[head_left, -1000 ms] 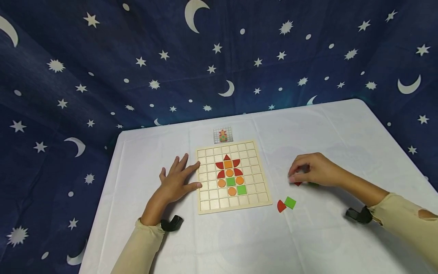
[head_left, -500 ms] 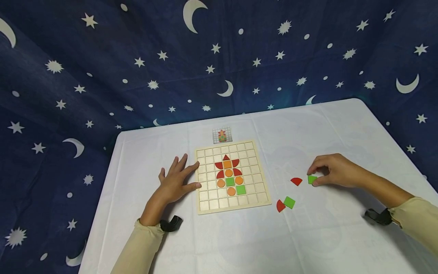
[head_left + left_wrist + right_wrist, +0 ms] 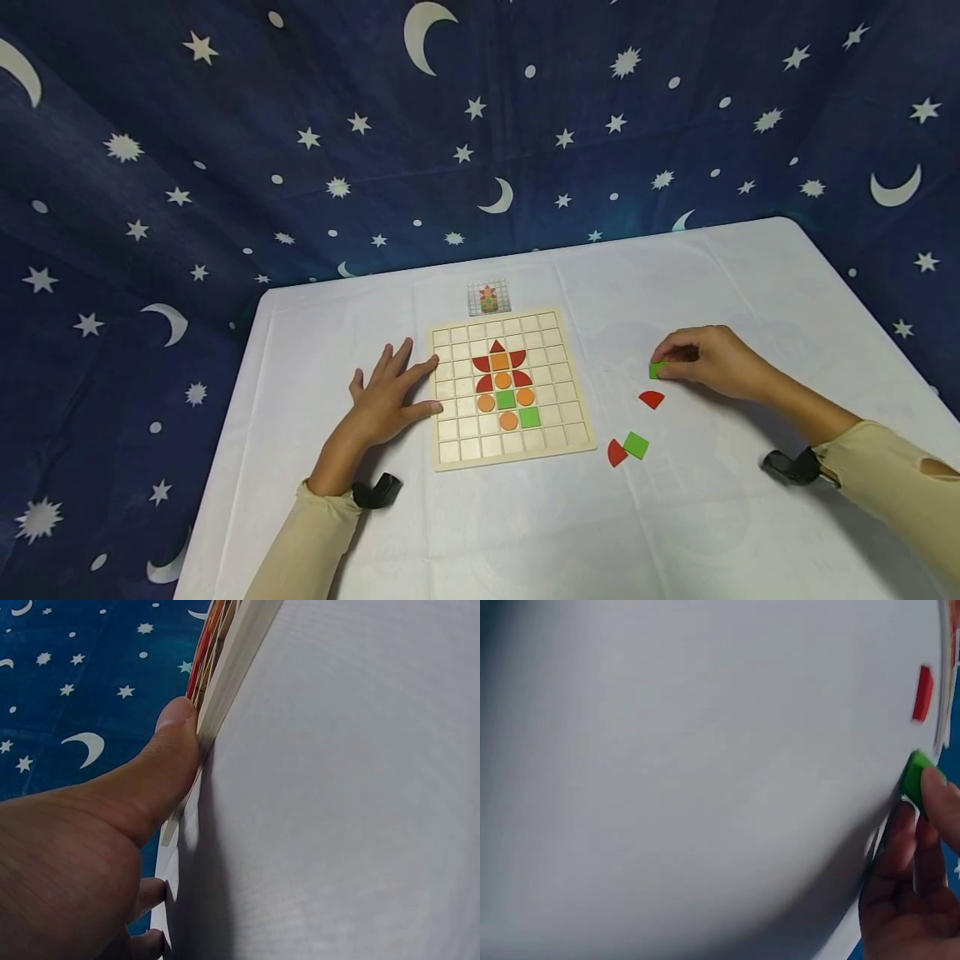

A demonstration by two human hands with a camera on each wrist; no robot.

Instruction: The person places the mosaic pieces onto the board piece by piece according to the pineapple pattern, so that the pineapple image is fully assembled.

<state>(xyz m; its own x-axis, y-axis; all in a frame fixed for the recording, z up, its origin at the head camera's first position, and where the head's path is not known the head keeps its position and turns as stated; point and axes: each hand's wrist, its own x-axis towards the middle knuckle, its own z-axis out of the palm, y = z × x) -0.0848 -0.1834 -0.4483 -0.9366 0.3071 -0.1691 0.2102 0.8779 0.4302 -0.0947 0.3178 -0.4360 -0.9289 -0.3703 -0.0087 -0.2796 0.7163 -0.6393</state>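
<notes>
My right hand [image 3: 708, 358] pinches a green square tile [image 3: 657, 369] between thumb and fingers, to the right of the wooden grid board [image 3: 566, 417]. The right wrist view shows the same green tile [image 3: 915, 774] at the fingertips. My left hand [image 3: 386, 402] lies with fingers spread, thumb and index fingertip at the board's left edge; in the left wrist view the thumb [image 3: 169, 754] touches the board's side. On the board, red pieces, an orange square [image 3: 499, 361], several orange circles and green squares [image 3: 506, 399] form a figure.
Between my right hand and the table's front lie a red quarter-circle [image 3: 652, 400], a second red quarter-circle [image 3: 617, 452] and another green square [image 3: 636, 445]. A small pattern card [image 3: 489, 297] sits behind the board. A starry blue cloth [image 3: 360, 208] hangs behind the white table [image 3: 517, 533].
My right hand moved right from the red quarter-circle, took hold of the green square tile, then carried it left and toward the back. My left hand stayed in place.
</notes>
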